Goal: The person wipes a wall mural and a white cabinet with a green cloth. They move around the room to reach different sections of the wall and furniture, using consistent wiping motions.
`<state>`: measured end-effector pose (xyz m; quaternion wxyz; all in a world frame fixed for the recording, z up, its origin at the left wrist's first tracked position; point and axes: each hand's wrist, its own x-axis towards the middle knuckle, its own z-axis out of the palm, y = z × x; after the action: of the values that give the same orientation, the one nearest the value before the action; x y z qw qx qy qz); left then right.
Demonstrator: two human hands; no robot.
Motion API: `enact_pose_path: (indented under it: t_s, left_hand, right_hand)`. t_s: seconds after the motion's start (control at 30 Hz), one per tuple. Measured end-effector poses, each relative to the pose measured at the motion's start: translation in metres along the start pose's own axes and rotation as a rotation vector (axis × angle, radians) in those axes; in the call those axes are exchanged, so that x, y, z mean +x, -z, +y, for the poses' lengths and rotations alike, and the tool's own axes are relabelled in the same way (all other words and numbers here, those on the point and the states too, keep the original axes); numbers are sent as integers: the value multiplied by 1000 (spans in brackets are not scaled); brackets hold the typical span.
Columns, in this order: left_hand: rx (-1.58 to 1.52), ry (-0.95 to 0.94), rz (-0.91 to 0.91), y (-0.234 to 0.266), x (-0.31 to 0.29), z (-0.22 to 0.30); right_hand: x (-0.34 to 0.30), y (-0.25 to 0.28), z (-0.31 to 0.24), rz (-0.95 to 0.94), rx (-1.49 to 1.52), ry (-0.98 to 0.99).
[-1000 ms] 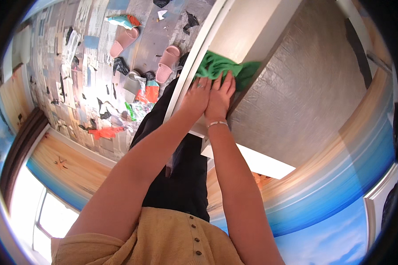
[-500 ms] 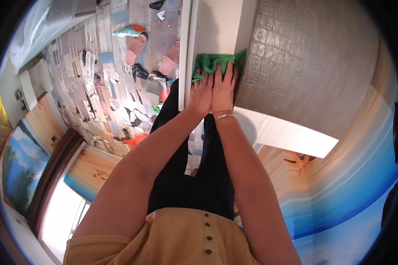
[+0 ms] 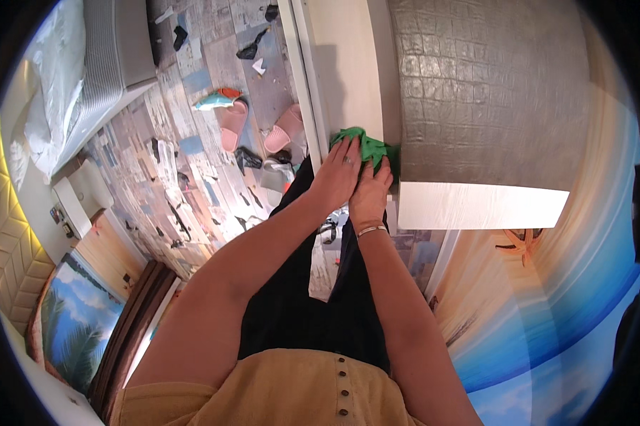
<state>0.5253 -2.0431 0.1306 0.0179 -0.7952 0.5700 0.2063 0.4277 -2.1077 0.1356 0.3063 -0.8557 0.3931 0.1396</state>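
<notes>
A crumpled green cloth (image 3: 368, 144) lies at the near end of a pale wooden surface (image 3: 345, 92). My left hand (image 3: 338, 177) presses on its left part, the fingers pointing away from me and partly bent over the fabric. Close against it, my right hand (image 3: 369, 197) holds the cloth's right side, fingers curled onto it. A bracelet circles my right wrist. The fingertips partly sink into the folds, and the hands hide some of the cloth.
Right of the pale surface rises a grey-brown textured panel (image 3: 490, 92) with a white edge (image 3: 483, 206). On the plank-patterned floor at left lie pink slippers (image 3: 233, 126), a colourful packet (image 3: 217, 99) and several black scraps. A bed (image 3: 114, 64) stands far left; a beach mural covers the right wall.
Both hands and the cloth have drawn nearer to me along the pale surface. The fingers, straighter before, are more bent now, and the cloth is more bunched. The whole view has shifted.
</notes>
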Motion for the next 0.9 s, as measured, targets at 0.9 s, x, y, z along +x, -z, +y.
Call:
enact_pose_path:
  t_s: [0.9]
  left_hand:
    - [131,355,-44,120,221,-152]
  right_hand:
    - [274,33,-72,197,-57,298]
